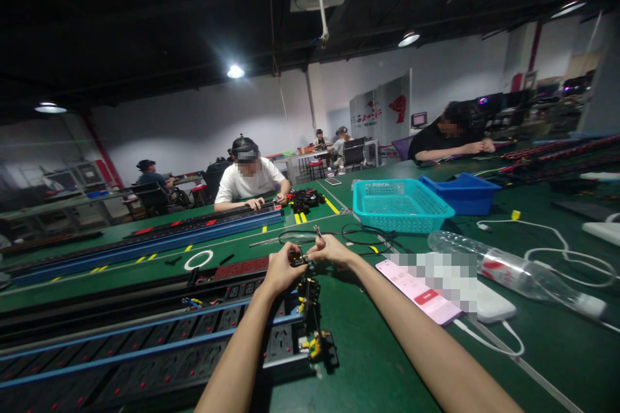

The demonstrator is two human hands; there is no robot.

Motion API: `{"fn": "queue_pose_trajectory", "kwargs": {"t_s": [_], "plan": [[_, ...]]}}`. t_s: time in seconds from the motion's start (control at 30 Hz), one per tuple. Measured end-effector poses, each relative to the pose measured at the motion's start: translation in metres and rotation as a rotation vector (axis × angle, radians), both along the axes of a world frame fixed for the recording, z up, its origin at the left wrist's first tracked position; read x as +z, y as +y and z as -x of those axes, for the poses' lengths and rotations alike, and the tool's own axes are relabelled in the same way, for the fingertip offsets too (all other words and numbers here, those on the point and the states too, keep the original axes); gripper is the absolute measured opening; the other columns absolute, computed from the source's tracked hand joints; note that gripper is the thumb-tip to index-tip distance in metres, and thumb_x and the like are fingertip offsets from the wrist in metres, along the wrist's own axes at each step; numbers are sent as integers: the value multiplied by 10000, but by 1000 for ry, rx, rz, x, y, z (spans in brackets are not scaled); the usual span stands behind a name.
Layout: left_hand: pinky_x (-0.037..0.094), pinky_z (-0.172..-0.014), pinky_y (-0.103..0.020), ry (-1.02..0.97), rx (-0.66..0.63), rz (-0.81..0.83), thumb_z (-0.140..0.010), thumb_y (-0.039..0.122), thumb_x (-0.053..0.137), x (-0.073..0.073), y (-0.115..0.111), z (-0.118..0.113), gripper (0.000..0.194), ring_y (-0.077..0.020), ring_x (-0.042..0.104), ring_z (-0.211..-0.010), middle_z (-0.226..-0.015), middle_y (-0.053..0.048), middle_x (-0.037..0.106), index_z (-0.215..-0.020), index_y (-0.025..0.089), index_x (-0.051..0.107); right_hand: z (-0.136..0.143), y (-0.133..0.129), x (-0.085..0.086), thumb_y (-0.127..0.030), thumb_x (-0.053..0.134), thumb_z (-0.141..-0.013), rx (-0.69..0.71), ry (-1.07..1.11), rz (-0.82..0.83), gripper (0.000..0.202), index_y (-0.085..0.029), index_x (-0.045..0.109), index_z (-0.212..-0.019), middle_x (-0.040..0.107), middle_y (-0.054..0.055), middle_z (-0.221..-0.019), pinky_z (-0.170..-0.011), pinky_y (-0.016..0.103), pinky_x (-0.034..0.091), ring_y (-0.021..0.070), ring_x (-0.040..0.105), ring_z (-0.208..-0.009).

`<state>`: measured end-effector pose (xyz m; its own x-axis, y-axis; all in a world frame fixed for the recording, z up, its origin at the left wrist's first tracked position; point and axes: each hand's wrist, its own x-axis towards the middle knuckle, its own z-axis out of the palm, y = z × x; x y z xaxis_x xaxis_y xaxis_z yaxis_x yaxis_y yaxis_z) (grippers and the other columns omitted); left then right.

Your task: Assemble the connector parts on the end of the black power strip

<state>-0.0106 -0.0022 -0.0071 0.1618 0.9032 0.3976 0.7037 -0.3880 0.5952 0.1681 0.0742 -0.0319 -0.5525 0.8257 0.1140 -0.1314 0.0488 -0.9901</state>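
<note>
Both my hands meet at the right end of the long black socket strips (194,335) on the green table. My left hand (285,266) has its thumb and fingers curled round a small dark part at a strip's end. Close beside it, my right hand (330,250) pinches a small metallic thing (317,232) that points upward; what it is cannot be made out. Yellow and black end pieces with wires (316,346) sit at the nearer strip ends, below my hands.
A teal basket (402,203) and blue bin (462,193) stand right of centre. A pink-screened phone (419,290), a white device (489,300) and a plastic bottle (518,271) lie at right. Across the table, a person (249,181) works beside black parts (307,199).
</note>
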Motion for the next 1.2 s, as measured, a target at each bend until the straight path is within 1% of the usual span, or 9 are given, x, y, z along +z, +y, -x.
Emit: {"fn": "queue_pose_trajectory", "kwargs": {"t_s": [0.27,0.43,0.5,0.63,0.77,0.9,1.07,1.13,1.2], "plan": [[427,-718,-241,-8,-10,-1,-670,277,688,0,0,-1,284,-155,614,-792,-864,12,650,-902,194,547,0,5,-3,-185,835,-420,54,65,-36,614,-221,264,-641,685,40,-729,-650,285,453,142,624,-657],[433,-725,-241,-3,-5,-4,-664,269,690,1,-1,0,282,-156,614,-796,-875,9,656,-898,195,552,-2,3,-3,-227,824,-470,40,12,-36,595,-226,255,-643,668,29,-658,-526,243,378,109,562,-547],[436,-719,-239,-4,-7,-3,-666,269,687,1,-1,0,278,-153,614,-789,-874,10,655,-894,195,548,-2,2,-2,-231,815,-482,31,-2,-36,579,-227,257,-639,663,30,-642,-514,241,367,106,549,-530],[445,-740,-247,-12,-12,-1,-673,286,693,0,0,1,287,-162,625,-813,-890,2,661,-905,195,549,-2,1,0,-179,811,-445,34,28,-32,582,-223,261,-629,683,47,-706,-609,280,439,141,609,-622],[452,-760,-257,-16,-14,-1,-673,298,700,-2,2,2,302,-175,636,-839,-901,-6,665,-917,197,553,0,2,2,-155,801,-424,25,45,-49,579,-221,258,-613,692,55,-740,-657,299,457,154,627,-665],[450,-758,-257,-4,-9,-10,-671,291,702,-2,2,2,299,-168,636,-816,-902,1,669,-913,200,551,0,2,0,-185,799,-437,10,9,-57,564,-223,264,-612,675,40,-685,-593,273,431,131,592,-600],[438,-755,-256,24,8,-16,-671,271,693,0,0,0,269,-164,629,-815,-867,14,667,-884,203,543,-1,1,-2,-269,780,-506,10,-38,-68,555,-235,234,-602,564,-19,-499,-471,229,311,96,488,-482],[436,-750,-256,25,6,-13,-673,269,689,0,0,0,266,-162,627,-809,-864,16,665,-884,202,541,-1,0,-1,-265,780,-504,20,-23,-66,558,-234,232,-605,576,-16,-511,-482,232,326,96,494,-487],[435,-740,-255,22,5,-11,-671,268,688,-1,0,0,270,-160,626,-797,-858,17,664,-888,201,541,-1,0,0,-236,788,-477,36,3,-62,560,-229,245,-612,634,10,-593,-535,251,388,112,546,-539]]}}
